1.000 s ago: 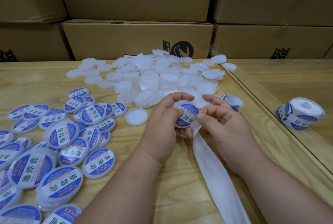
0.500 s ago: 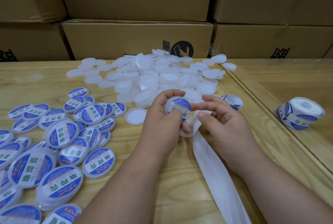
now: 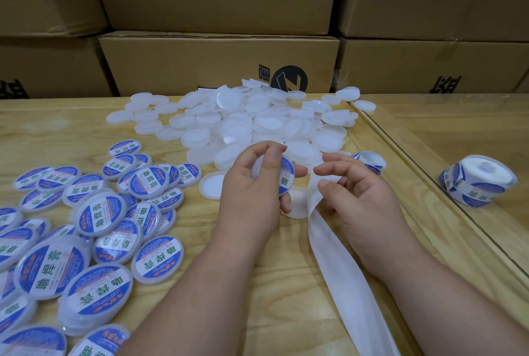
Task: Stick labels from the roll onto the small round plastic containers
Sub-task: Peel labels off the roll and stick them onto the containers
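Our left hand [image 3: 252, 186] pinches a labelled container [image 3: 282, 176] on edge, thumb across its blue face and fingers curled behind it, above the wooden table [image 3: 272, 284]. Our right hand [image 3: 360, 201] has its fingers loosely curled and slightly apart, the white backing strip [image 3: 340, 272] passing under them; we cannot tell how firmly it is held. Unlabelled containers [image 3: 243, 123] lie heaped beyond, labelled ones [image 3: 86, 226] left, the label roll [image 3: 478, 183] far right.

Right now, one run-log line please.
left hand: grips labelled container | right hand: holds backing strip | blank pile: behind hands
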`<act>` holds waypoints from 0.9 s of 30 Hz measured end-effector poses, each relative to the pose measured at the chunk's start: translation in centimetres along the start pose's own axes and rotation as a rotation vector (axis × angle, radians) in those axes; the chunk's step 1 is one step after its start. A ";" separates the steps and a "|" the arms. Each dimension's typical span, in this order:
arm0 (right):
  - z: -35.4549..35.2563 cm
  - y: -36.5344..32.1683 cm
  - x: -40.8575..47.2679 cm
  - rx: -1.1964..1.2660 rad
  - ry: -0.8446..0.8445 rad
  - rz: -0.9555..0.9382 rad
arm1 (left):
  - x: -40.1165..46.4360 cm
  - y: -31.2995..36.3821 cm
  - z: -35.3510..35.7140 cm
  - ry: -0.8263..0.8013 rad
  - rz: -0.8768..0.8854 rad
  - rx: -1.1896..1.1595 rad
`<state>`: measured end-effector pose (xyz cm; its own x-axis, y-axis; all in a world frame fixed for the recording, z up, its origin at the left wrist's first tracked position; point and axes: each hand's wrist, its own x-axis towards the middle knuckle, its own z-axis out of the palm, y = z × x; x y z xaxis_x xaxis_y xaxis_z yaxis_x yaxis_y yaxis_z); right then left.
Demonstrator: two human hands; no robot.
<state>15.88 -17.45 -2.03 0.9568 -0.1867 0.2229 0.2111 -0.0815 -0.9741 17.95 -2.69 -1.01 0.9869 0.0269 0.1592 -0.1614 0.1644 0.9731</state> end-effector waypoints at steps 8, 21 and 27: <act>0.0 0.0 0.0 0.022 -0.003 0.001 | 0.1 -0.6 -0.1 0.006 0.070 0.065; 0.0 0.0 0.0 0.025 -0.005 0.007 | 0.4 -0.7 0.0 0.185 0.019 -0.184; -0.1 0.0 -0.1 0.027 -0.002 0.008 | 1.1 -0.7 -0.8 0.292 -0.027 -0.267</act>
<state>15.79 -17.50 -2.01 0.9588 -0.1858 0.2148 0.2084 -0.0534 -0.9766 19.19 -2.01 -1.67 0.9554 0.2923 0.0422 -0.1676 0.4189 0.8924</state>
